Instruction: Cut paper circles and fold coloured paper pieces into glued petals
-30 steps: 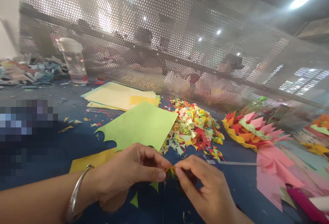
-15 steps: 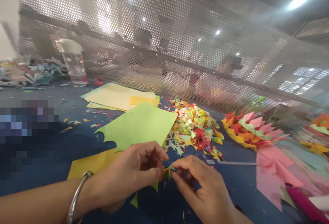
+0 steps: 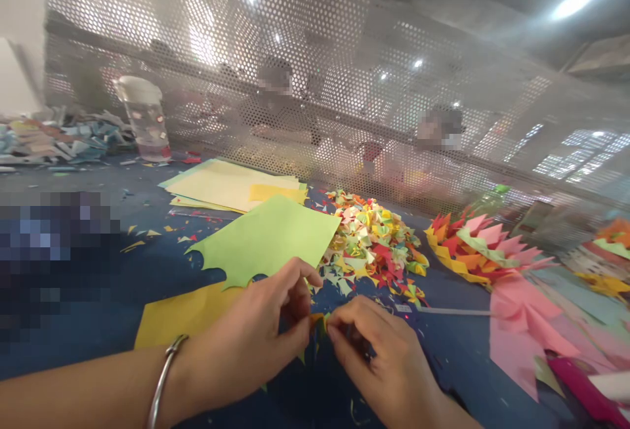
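My left hand (image 3: 256,337), with a metal bangle (image 3: 160,380) on the wrist, and my right hand (image 3: 384,357) meet low in the middle over the blue table (image 3: 98,285). Both pinch one small folded paper piece (image 3: 317,321), orange and green, between fingertips and thumbs. A light green sheet (image 3: 268,239) with a jagged cut edge lies just beyond my left hand, on top of a yellow sheet (image 3: 182,311). A heap of small coloured paper scraps (image 3: 374,245) sits just past my right hand.
A stack of pale yellow sheets (image 3: 226,186) lies further back, with a plastic jar (image 3: 142,117) at the far left. Spiky cut paper strips (image 3: 472,245) and pink sheets (image 3: 522,324) lie to the right. A perforated metal screen (image 3: 315,88) walls the table's far edge; people sit behind it.
Both hands have shifted slightly away from me and closer together, still working the same small paper piece. My left fingers have lifted and curled further over it.
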Demonstrator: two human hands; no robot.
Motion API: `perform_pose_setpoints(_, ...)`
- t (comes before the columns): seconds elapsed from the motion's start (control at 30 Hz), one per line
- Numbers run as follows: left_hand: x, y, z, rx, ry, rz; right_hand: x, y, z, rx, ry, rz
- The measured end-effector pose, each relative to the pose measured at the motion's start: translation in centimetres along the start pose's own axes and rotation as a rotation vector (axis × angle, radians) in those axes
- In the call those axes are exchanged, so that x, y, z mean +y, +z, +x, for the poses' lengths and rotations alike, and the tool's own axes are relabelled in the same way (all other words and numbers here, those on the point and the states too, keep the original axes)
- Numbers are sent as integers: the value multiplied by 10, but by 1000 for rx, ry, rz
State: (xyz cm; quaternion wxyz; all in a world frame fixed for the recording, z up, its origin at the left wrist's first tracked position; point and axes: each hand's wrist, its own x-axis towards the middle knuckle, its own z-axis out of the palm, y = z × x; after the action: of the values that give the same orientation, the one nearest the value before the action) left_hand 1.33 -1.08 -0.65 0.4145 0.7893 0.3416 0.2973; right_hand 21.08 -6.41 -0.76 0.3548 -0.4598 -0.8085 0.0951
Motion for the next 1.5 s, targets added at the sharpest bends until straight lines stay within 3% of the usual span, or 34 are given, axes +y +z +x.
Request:
perform_pose_setpoints(0.2,-7,0,4,6,3,-102,-2,-2,1,20,52,15)
perform_pose_setpoints(0.4,-6,-3,2,-149,-16,-166,-2,-5,2,22,128,35)
perform_pose_setpoints(0.5,-11,-1,3,-118,-32,-281,0,-9,3,-13,169,4)
perform_pose_setpoints(0.6,-16,0,6,-6,-50,-355,5,-19,1,-45,238,-86)
perform_pose_setpoints(0.73,-18,-5,8,84,-36,-350,14,-40,-14,-86,384,-273)
perform_pose_setpoints(0.87,-18,-8,7,53,-44,-286,25,-60,-42,-91,608,-433)
perform_pose_setpoints(0.93,-17,-8,7,45,-50,-265,33,-65,-57,-84,728,-507)
perform_pose_setpoints(1.03,-17,-7,7,58,-53,-267,46,-65,-70,-109,794,-505)
perform_pose_setpoints(1.13,-18,-7,7,58,-63,-269,57,-61,-72,-97,781,-366)
perform_pose_setpoints(1.23,-21,-8,7,80,-57,-286,60,-63,-71,0,821,-115)
perform_pose_setpoints(1.4,-23,-9,9,76,-45,-351,49,-77,-73,203,985,534)
perform_pose_setpoints(1.5,-23,-9,11,45,-83,-406,41,-82,-72,280,977,1014)
